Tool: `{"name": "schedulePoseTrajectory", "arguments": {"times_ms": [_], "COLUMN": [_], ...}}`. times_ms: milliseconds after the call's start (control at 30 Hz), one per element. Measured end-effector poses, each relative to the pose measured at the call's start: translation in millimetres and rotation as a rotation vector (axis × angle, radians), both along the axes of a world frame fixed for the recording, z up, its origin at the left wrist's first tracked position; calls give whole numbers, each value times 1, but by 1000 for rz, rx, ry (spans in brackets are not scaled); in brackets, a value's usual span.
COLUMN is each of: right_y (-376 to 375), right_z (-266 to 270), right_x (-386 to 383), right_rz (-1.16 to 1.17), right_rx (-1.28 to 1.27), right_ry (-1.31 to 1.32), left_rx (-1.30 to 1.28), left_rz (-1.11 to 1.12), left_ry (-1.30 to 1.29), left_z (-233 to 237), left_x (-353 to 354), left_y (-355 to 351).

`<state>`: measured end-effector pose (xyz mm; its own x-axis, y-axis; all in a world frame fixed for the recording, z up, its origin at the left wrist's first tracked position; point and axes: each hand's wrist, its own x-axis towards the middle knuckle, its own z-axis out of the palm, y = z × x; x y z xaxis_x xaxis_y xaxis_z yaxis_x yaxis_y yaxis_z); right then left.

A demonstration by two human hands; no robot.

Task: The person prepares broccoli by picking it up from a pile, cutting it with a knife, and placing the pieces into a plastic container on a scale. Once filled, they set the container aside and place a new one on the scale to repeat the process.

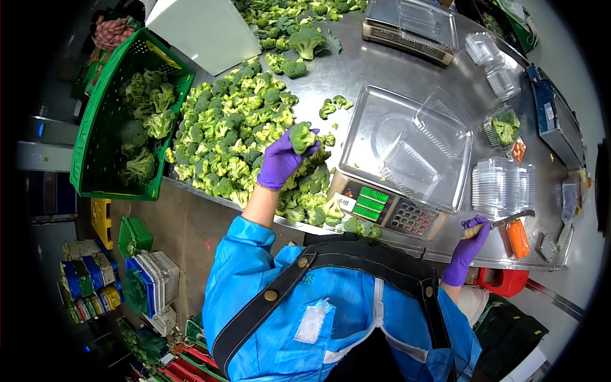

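My left hand (281, 159), in a purple glove, is closed around a broccoli floret (301, 138) above the pile of cut broccoli (229, 127). My right hand (468, 248), gloved in purple too, grips a knife (514, 218) by its light handle near the table's front right edge, its blade pointing right. Between my hands stands a weighing scale (364, 137) with a lit green display, its digits too small to read. An open clear plastic clamshell box (410, 167) lies on the scale's pan. A few small florets (334, 106) rest on the steel table left of the scale.
A green crate (95, 149) with large broccoli heads stands left. Stacked clear boxes (503, 188), a filled box (505, 128) and an orange object (519, 239) are on the right. A second scale (407, 48) and a white bin (202, 35) stand farther back.
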<state>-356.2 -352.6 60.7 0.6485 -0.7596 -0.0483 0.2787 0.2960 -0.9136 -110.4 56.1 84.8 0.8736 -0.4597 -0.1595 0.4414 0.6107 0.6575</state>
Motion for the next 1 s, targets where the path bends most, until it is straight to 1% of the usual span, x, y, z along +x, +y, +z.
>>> {"name": "schedulePoseTrajectory", "arguments": {"times_ms": [33,100,133,167,233,267,300,333,367,400,433,467,500,567,633,667,700,733,767,833,900,933,1000], "right_y": [3,29,49,58,69,78,89,95,96,96,97,101,104,105,110,116,120,123,127,136,144,148,151], "right_z": [14,48,56,55,50,59,74,84,86,88,88,87,88,88,87,87,87,82,76,68,66,64,61], "right_x": [4,18,29,33,39,47,58,66,69,71,74,78,80,77,72,70,69,69,71,76,82,85,85], "right_rz": [0,212,204,193,289,284,328,384,410,409,408,341,361,411,471,534,596,664,670,828,866,892,917], "right_rx": [4,-203,-260,-260,-380,-385,-321,-256,-256,-198,-139,-173,-176,-222,-223,-227,-231,-217,-213,-170,-162,-185,-206], "right_ry": [-1,323,302,305,266,268,219,165,157,147,138,129,123,100,99,183,268,312,313,322,341,334,330], "left_rx": [-156,-382,-471,-444,-365,-112,7,221,360,498,603,908,1145,1130,1018,970,1141,1226,1425,1920,2045,2071,2094], "left_rz": [-96,-109,-122,-143,-165,-172,-278,-271,-275,-165,-93,-2,-33,49,219,287,366,416,510,447,416,356,319], "left_ry": [70,157,253,280,245,102,-130,-245,-308,-686,-867,-1197,-1377,-1435,-1253,-1170,-1038,-1009,-981,-933,-862,-781,-814], "left_z": [5,13,12,15,14,27,28,32,53,28,23,11,8,5,-1,-3,-1,-12,-17,-21,-54,-53,-60], "left_x": [-5,-20,-25,-29,-35,-38,-38,-40,-48,-46,-47,-45,-45,-48,-42,-35,-34,-24,-18,-8,2,2,4], "left_y": [2,-8,-13,-19,-38,-54,-69,-90,-110,-131,-147,-156,-161,-151,-126,-104,-78,-47,-16,41,86,90,92]}}
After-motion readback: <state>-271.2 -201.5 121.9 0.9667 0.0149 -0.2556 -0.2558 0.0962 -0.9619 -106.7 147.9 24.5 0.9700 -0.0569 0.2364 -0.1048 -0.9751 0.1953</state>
